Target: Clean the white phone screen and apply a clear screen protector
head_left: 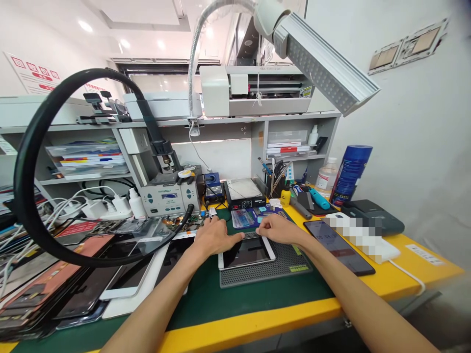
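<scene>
Standing at the yellow-edged counter (257, 321), one sees a green mat over its middle and a grey perforated pad (272, 267) lying on that. On the pad rests a white-framed tablet (248, 252), screen dark, lying flat. The left hand (215, 238) lies on the tablet's upper left corner, fingers loosely spread and pressing down rather than gripping. The right hand (281, 229) sits at the upper right corner, fingers curled over the far edge; whether it pinches anything there cannot be told. To the left, a heap of phones and loose screens (73, 279) overlaps toward the counter edge. To the right lies a dark phone (338, 245), just beside the pad. Farther back stand a grey hot-air station (170, 196), a small heating plate (245, 192) and a blue spray can (350, 174). A holder (276, 182) behind the hands keeps tweezers and tools upright. Shelves (228, 120) run along the wall, carrying stacked trays and a white machine, with a lamp (324, 61) hanging overhead.
</scene>
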Tool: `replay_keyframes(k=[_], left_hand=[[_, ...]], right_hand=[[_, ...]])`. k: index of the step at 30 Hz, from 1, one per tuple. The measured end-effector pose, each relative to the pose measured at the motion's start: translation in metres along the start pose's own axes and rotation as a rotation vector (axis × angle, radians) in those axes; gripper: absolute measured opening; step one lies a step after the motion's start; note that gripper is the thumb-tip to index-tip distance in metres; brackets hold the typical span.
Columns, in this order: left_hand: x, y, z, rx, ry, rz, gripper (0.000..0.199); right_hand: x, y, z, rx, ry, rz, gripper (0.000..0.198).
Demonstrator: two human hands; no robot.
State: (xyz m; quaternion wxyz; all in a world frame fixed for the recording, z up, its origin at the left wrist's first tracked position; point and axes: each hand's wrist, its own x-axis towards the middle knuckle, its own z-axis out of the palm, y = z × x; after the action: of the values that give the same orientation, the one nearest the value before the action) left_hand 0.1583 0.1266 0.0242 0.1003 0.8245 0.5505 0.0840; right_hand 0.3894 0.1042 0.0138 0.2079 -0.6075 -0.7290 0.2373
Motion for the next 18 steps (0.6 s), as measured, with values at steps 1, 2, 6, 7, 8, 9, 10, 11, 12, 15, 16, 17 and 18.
replay_keyframes(k=[1,2,6,7,8,9,10,11,12,15,16,17,18], left_hand=[[-0.002,-0.001,-0.001,-0.008,-0.005,0.013,0.063],[-0.003,-0.002,-0.003,-0.019,-0.015,0.034,0.064],[-0.010,-0.013,-0.012,-0.073,-0.091,0.161,0.070],[-0.012,-0.016,-0.013,-0.083,-0.108,0.185,0.073],[-0.014,-0.019,-0.014,-0.090,-0.121,0.202,0.076],[-0.015,-0.021,-0.015,-0.095,-0.128,0.214,0.080],[-0.016,-0.022,-0.015,-0.097,-0.132,0.222,0.085],[-0.017,-0.022,-0.015,-0.097,-0.135,0.230,0.089],[-0.018,-0.022,-0.015,-0.095,-0.138,0.236,0.093],[-0.022,-0.018,-0.013,-0.089,-0.157,0.249,0.100],[-0.023,-0.017,-0.013,-0.089,-0.165,0.251,0.101],[-0.023,-0.016,-0.013,-0.092,-0.171,0.251,0.101],[-0.024,-0.016,-0.013,-0.096,-0.176,0.251,0.101]], right_hand=[[-0.001,-0.001,-0.001,-0.006,0.002,-0.005,0.029],[-0.002,-0.002,-0.002,-0.010,-0.002,-0.015,0.033],[-0.008,-0.007,-0.009,-0.001,-0.079,-0.076,0.039],[-0.010,-0.008,-0.011,-0.001,-0.105,-0.088,0.042],[-0.011,-0.008,-0.013,-0.006,-0.130,-0.096,0.045],[-0.013,-0.009,-0.014,-0.014,-0.154,-0.101,0.050],[-0.014,-0.009,-0.015,-0.027,-0.177,-0.102,0.054],[-0.015,-0.009,-0.016,-0.043,-0.195,-0.100,0.060],[-0.016,-0.009,-0.017,-0.059,-0.208,-0.097,0.065],[-0.018,-0.009,-0.018,-0.094,-0.246,-0.084,0.076],[-0.018,-0.009,-0.019,-0.101,-0.257,-0.080,0.078],[-0.018,-0.009,-0.019,-0.106,-0.265,-0.077,0.079],[-0.018,-0.009,-0.019,-0.110,-0.268,-0.074,0.081]])
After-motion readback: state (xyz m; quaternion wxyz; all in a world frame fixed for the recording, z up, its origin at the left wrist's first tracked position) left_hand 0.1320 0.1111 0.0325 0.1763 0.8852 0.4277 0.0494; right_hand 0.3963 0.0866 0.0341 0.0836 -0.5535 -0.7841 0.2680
